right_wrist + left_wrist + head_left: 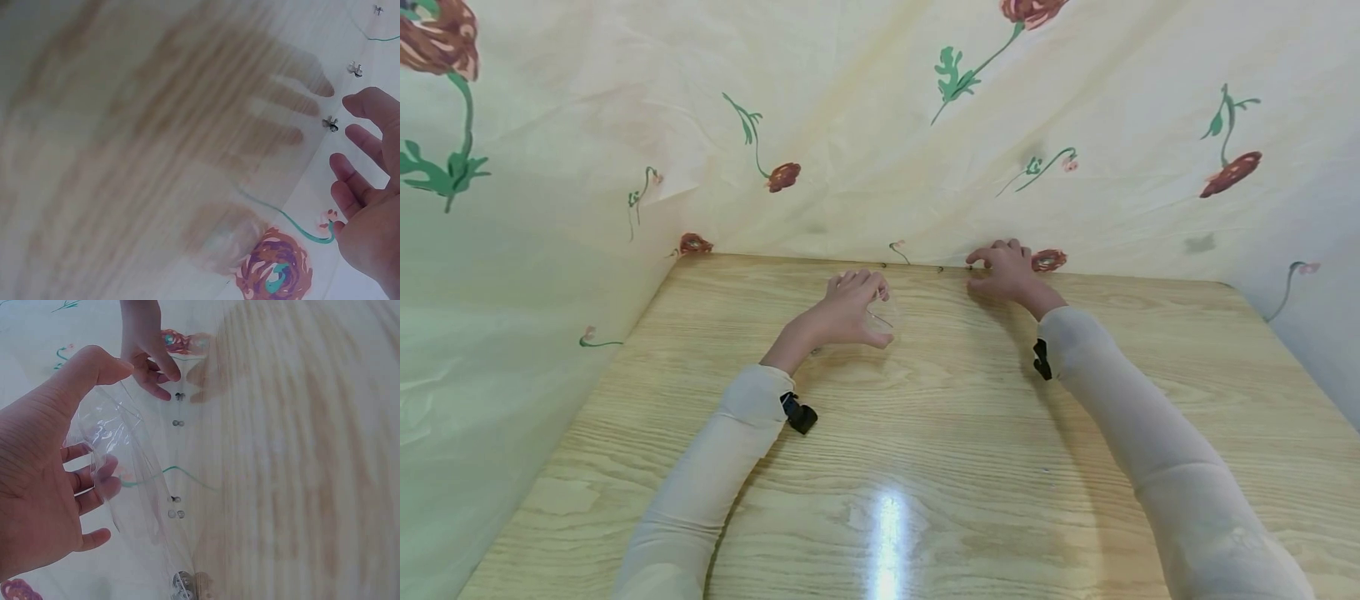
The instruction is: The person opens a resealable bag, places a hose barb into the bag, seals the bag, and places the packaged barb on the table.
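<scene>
My left hand (pixel 850 308) holds a clear plastic bag (pixel 128 447) between thumb and bent fingers, over the far part of the wooden table. Several small shiny metal pieces (pixel 182 584) show low in the left wrist view, by the bag's lower end. At the table's back edge, my right hand (pixel 1007 271) has its fingers spread and bent, holding nothing. Its fingertips are close to a small silver lobed piece (pixel 331 124). A second such piece (pixel 355 69) and a third (pixel 378 9) lie farther along that edge.
The glossy wooden table (pixel 925 433) mirrors the hands and pieces. A pale flowered sheet (pixel 850 125) rises along its back and continues at both sides. Black straps (pixel 801 414) sit at the sleeve cuffs.
</scene>
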Demonstrator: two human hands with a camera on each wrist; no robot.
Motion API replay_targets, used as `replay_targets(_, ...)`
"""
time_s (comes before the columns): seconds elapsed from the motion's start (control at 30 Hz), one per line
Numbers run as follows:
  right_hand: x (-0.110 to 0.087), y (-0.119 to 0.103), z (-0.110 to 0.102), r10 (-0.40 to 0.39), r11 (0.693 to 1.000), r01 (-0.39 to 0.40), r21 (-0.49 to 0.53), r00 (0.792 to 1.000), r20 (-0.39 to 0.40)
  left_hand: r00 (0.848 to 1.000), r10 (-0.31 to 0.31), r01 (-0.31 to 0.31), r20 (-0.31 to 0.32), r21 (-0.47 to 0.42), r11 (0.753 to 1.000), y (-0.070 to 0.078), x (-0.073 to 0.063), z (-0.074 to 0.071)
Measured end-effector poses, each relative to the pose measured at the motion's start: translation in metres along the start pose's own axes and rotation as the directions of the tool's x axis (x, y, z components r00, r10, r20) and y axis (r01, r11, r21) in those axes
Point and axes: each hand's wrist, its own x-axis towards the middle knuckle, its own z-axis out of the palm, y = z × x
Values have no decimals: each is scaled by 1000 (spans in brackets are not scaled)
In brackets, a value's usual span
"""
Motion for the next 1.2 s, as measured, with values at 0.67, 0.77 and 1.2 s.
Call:
replay_targets(0.67, 5, 5, 4, 37, 999, -37, -4, 999, 16, 1000, 0, 0, -5, -2, 1000, -2, 1, 2)
replay_targets(0.77, 5, 6, 4, 35, 999, -35, 3, 999, 15, 1000, 0, 0, -3, -3, 1000, -2, 1, 2)
replay_targets(1.2, 5, 10, 7, 23, 1000, -23, 15, 999, -24, 1000, 6, -6, -4, 2, 1000, 0, 0, 1)
